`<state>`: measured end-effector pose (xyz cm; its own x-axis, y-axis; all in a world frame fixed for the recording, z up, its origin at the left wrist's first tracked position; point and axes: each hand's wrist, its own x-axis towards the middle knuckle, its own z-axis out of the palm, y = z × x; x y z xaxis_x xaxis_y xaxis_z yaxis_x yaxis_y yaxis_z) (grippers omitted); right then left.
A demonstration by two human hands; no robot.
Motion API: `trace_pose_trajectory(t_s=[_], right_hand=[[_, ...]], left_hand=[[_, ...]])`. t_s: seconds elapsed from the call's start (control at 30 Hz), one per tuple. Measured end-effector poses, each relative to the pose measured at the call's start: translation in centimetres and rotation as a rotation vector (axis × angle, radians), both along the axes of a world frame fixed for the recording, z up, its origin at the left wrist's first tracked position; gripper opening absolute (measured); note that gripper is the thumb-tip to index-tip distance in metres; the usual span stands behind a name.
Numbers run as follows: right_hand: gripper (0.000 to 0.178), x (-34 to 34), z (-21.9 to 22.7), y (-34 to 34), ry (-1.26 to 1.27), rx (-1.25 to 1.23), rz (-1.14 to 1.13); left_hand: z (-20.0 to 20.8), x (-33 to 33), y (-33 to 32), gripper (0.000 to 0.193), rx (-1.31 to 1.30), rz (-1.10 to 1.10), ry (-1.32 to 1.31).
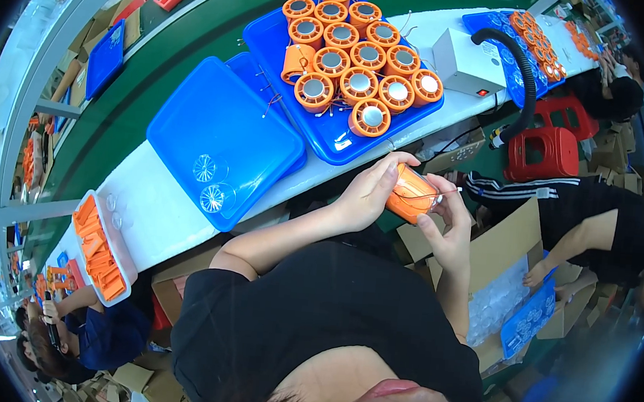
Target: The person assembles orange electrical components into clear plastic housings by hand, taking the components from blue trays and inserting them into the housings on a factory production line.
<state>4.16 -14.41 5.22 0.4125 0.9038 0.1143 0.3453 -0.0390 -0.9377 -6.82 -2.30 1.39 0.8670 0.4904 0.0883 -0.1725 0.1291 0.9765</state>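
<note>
In front of my chest I hold an orange cylindrical housing (407, 198) with thin wires along its side and a small white connector at its right end. My left hand (368, 195) is closed round its left side. The fingers and thumb of my right hand (450, 225) grip the right end, near the wires. Just beyond my hands, a blue tray (334, 143) carries several similar orange housings (360, 84) with round grey metal discs on top. One of them lies on its side, and loose wires stick out between them.
Left of it, stacked blue trays (229, 129) bear two clear round discs (213, 198). A white bin (129, 270) holds orange strips. A white box (465, 61) with a black flexible hose (529, 81) stands right. Red stools (541, 154) and a co-worker's arm (572, 243) over a carton are at right.
</note>
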Motion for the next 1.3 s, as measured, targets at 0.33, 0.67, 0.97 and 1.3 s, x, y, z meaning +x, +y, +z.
trace_pose_trajectory(t_s=[0.33, 0.67, 0.97, 1.3], right_hand=[[0.047, -0.4, 0.2, -0.6, -0.244, 0.064, 0.036], [0.066, 0.1, 0.1, -1.3, -0.257, 0.048, 0.116], [0.085, 0.2, -0.6, -0.5, -0.216, 0.171, 0.284], [0.088, -0.6, -1.2, -0.7, -0.315, 0.325, 0.109]], left_hand=[[0.4, -0.4, -0.2, 0.067, 0.068, -0.059, 0.031], [1.0, -1.2, -0.5, 0.075, 0.035, -0.227, -0.007], [1.1, -1.8, -1.0, 0.087, -0.151, -0.295, -0.044], [1.9, -2.7, -0.8, 0.081, 0.805, -0.102, -0.066]])
